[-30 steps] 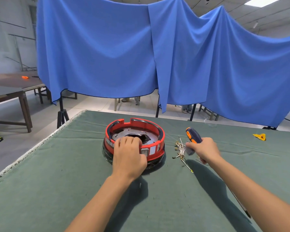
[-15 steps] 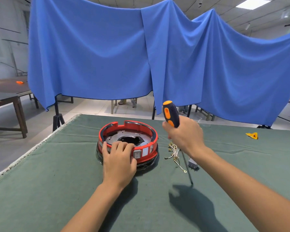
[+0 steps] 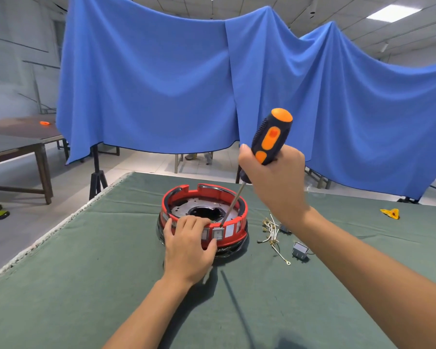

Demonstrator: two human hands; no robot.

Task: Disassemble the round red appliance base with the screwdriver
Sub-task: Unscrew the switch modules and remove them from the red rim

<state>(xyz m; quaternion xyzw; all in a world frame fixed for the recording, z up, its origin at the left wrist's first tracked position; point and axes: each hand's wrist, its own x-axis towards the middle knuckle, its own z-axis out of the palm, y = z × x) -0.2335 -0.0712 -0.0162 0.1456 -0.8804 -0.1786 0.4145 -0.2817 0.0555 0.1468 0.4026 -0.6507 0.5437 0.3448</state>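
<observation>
The round red appliance base (image 3: 204, 217) sits open side up near the middle of the green-covered worktop (image 3: 86, 285), its round axis vertical and its rim panel of switches facing the person. The left hand (image 3: 189, 248) rests on the near rim with fingers curled over the edge and thumb against the outer wall, apparently to steady the base against the tool's push. The right hand (image 3: 275, 180) is closed round the black-and-orange handle of the screwdriver (image 3: 269, 139), held well above the base. The tool's long axis runs steeply down and to the left, handle uppermost, tip at the top edge of a grey switch (image 3: 218, 234) in the rim, probably to pry it free. Loose wires (image 3: 272, 230) and a detached switch (image 3: 300, 251) lie just right of the base.
</observation>
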